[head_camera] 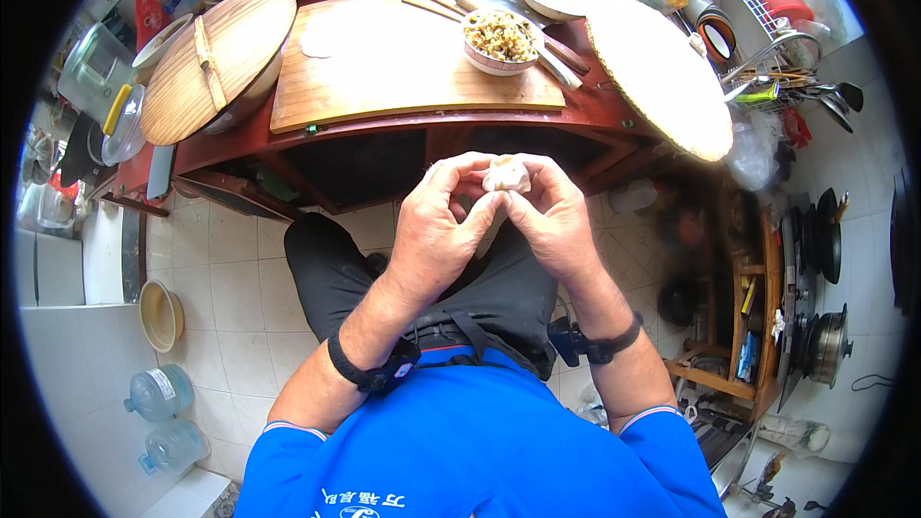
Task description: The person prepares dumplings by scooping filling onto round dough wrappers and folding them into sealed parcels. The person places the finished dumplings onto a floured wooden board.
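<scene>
Between the fingertips of my left hand (439, 230) and my right hand (550, 219) is a small pale dumpling (506, 175), its dough gathered in folds. Both thumbs press on its near side, and the filling inside is hidden. My hands are above my lap, just short of the table's front edge. Beyond them lies a wooden board (388, 97), with a round dough wrapper (320, 39) at its left, hard to make out in the glare. A bowl of chopped filling (501, 39) stands at the board's right side.
A pot under a wooden lid (237, 68) stands left of the board. At right, a pale round tray (658, 72) overhangs the table's edge. Chopsticks (435, 6) and a cleaver (496, 3) lie behind the filling bowl. Water bottles (162, 392) are on the floor at left.
</scene>
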`<action>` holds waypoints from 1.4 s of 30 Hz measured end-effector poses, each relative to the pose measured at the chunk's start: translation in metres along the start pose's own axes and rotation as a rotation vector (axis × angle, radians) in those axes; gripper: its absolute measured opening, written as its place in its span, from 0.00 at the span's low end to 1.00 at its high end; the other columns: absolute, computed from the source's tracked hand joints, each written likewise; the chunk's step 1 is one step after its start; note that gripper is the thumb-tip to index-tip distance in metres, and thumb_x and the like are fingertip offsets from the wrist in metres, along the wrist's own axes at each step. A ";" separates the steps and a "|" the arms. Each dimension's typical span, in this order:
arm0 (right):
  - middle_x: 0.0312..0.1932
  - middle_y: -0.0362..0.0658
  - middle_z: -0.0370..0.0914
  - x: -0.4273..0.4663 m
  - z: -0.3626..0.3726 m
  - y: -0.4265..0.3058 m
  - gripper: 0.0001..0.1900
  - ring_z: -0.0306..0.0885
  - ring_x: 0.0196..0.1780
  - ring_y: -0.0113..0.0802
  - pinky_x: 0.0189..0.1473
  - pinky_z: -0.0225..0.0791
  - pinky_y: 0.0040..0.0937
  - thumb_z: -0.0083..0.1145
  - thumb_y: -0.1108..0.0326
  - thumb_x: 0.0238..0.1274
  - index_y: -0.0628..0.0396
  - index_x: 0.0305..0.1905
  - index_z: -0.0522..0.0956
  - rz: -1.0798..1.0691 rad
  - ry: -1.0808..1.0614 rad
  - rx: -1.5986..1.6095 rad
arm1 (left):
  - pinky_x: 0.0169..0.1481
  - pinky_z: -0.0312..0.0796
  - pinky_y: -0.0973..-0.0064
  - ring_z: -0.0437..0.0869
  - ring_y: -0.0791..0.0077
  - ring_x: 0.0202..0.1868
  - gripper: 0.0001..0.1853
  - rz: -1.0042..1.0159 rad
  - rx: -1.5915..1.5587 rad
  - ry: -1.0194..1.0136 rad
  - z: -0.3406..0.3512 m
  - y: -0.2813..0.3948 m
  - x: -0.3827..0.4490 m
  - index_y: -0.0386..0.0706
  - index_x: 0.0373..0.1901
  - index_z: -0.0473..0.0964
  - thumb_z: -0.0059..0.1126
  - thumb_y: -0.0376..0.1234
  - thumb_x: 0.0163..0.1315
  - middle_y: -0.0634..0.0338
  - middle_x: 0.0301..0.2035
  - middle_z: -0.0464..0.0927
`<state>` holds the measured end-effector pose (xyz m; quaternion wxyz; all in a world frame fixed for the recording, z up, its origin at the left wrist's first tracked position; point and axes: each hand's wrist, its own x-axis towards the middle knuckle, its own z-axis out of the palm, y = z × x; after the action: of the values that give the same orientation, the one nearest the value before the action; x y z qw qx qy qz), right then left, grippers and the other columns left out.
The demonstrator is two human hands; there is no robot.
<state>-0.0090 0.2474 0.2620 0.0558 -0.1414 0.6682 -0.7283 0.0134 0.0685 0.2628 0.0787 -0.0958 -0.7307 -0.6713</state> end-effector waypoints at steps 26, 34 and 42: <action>0.55 0.43 0.84 -0.012 0.010 0.006 0.17 0.83 0.54 0.25 0.55 0.79 0.26 0.66 0.81 0.68 0.60 0.59 0.78 -0.148 0.198 -0.415 | 0.46 0.80 0.65 0.87 0.58 0.40 0.07 0.303 0.309 0.218 0.010 -0.004 0.005 0.37 0.39 0.77 0.69 0.25 0.65 0.53 0.40 0.83; 0.41 0.49 0.81 0.000 0.008 0.015 0.16 0.82 0.42 0.45 0.44 0.78 0.38 0.70 0.78 0.59 0.59 0.52 0.80 -0.262 0.263 -0.538 | 0.39 0.73 0.81 0.80 0.82 0.36 0.05 0.196 0.282 0.184 0.011 -0.019 0.012 0.38 0.42 0.77 0.66 0.26 0.72 0.59 0.42 0.84; 0.41 0.48 0.80 0.004 0.008 0.014 0.16 0.82 0.42 0.42 0.43 0.77 0.36 0.70 0.79 0.58 0.59 0.51 0.80 -0.322 0.255 -0.604 | 0.44 0.77 0.76 0.84 0.75 0.39 0.05 0.103 0.151 0.184 0.013 -0.030 0.013 0.37 0.45 0.77 0.64 0.27 0.73 0.56 0.44 0.86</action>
<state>-0.0124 0.2369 0.2497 -0.1877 -0.1627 0.8239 -0.5093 -0.0059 0.0792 0.2362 0.1868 -0.0652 -0.7630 -0.6154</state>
